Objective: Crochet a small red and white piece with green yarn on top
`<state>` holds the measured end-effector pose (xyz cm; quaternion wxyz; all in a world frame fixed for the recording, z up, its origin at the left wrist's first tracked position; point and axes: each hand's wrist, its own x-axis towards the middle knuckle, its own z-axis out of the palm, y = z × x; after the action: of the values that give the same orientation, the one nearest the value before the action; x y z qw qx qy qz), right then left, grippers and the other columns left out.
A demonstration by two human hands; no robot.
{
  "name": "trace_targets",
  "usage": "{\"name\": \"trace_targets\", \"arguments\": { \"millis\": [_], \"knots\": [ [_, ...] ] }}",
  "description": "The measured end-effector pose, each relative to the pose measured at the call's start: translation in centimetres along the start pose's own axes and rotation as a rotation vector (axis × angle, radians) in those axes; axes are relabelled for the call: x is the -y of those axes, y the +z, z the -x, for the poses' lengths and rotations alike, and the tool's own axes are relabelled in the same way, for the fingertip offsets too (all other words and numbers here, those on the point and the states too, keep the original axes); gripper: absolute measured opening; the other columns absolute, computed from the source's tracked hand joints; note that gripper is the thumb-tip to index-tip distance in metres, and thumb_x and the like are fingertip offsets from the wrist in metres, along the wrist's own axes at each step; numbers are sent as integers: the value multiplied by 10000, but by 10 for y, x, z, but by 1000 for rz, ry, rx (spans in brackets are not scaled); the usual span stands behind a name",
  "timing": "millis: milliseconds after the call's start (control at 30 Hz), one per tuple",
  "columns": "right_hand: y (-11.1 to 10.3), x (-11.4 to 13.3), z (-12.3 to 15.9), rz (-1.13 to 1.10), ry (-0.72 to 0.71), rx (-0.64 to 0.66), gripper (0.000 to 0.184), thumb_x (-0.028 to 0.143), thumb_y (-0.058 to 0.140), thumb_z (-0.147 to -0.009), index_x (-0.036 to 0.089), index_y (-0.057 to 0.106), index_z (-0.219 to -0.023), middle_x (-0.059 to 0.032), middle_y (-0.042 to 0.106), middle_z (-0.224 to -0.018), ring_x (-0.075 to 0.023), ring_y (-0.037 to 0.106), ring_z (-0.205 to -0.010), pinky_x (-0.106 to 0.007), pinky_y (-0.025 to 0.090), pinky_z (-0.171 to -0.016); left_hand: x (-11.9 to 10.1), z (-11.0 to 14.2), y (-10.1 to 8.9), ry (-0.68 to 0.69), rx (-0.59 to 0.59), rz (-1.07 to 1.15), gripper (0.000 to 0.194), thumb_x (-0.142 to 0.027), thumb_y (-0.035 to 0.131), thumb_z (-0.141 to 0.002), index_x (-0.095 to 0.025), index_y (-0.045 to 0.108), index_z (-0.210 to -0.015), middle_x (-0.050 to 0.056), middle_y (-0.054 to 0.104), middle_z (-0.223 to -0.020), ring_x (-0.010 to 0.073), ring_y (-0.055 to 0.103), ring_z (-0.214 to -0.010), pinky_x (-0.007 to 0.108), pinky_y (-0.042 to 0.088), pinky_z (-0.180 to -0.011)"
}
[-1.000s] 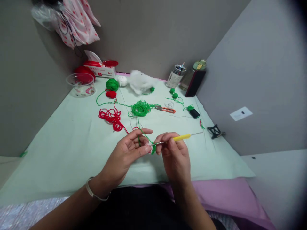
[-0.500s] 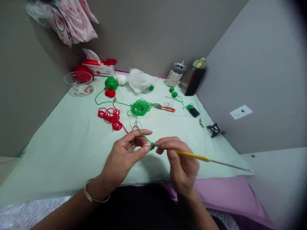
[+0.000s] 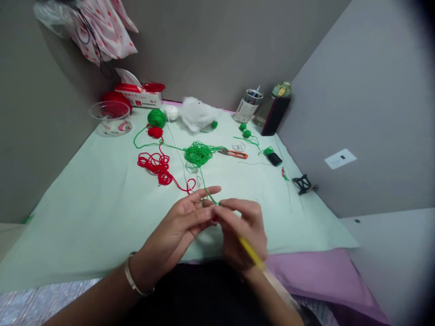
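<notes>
My left hand (image 3: 185,219) pinches a small crochet piece (image 3: 215,220), mostly hidden by fingers; a bit of red shows. Green yarn (image 3: 211,195) runs over my left index finger down to that piece, coming from a loose green tangle (image 3: 199,154). Against the left fingertips, my right hand (image 3: 243,231) is closed around a crochet hook (image 3: 251,252) with a yellow handle. The hook's rear end is blurred over the right wrist, and its tip is hidden. Red yarn (image 3: 158,166) lies in loops to the left of the hands.
Orange thread snips (image 3: 234,153) lie beyond the hands. Farther back are a green yarn ball (image 3: 157,118), white stuffing (image 3: 199,115), a tissue box (image 3: 142,98), a clear tub (image 3: 113,124), a pen can (image 3: 247,107) and a bottle (image 3: 275,108). A black stand (image 3: 305,184) sits at right.
My right hand has moved left and in against the left fingertips. The hook has swung from pointing rightward to pointing down toward my right wrist. The green yarn strand has shifted slightly right.
</notes>
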<state>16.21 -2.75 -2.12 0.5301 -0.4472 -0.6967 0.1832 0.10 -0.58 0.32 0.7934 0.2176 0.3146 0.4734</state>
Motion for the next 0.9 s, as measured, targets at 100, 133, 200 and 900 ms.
{"name": "trace_targets", "arguments": {
  "millis": [100, 133, 200, 900],
  "knots": [
    [-1, 5, -12, -296, 52, -155, 243, 214, 562, -1045, 315, 781, -1078, -60, 724, -934, -224, 674, -813, -405, 577, -705, -5, -1, 0, 7, 5, 14, 433, -212, 912, -771, -190, 817, -1193, 15, 688, -847, 127, 610, -783, 244, 507, -795],
    [-1, 6, -17, -387, 86, -142, 228, 229, 561, -1051, 295, 779, -1041, -57, 717, -909, -210, 660, -770, -386, 562, -669, -6, -1, 0, 49, -3, -13, 424, -196, 908, -776, -203, 820, -1190, 6, 680, -832, 125, 603, -781, 242, 501, -794],
    [-1, 7, -23, -463, 121, -95, 195, 250, 593, -1045, 280, 782, -1004, -58, 728, -915, -213, 679, -804, -377, 566, -679, -5, -1, 2, 115, -5, -69, 424, -182, 913, -769, -234, 826, -1181, -1, 685, -831, 132, 609, -808, 251, 501, -822],
    [0, 3, -25, -564, 214, -53, 171, 215, 663, -1024, 274, 824, -1031, -38, 763, -981, -162, 683, -879, -293, 560, -750, -1, -1, 0, 100, 57, -182, 329, -237, 884, -832, -273, 841, -1157, -1, 682, -863, 134, 633, -897, 247, 488, -905]
  ]
}}
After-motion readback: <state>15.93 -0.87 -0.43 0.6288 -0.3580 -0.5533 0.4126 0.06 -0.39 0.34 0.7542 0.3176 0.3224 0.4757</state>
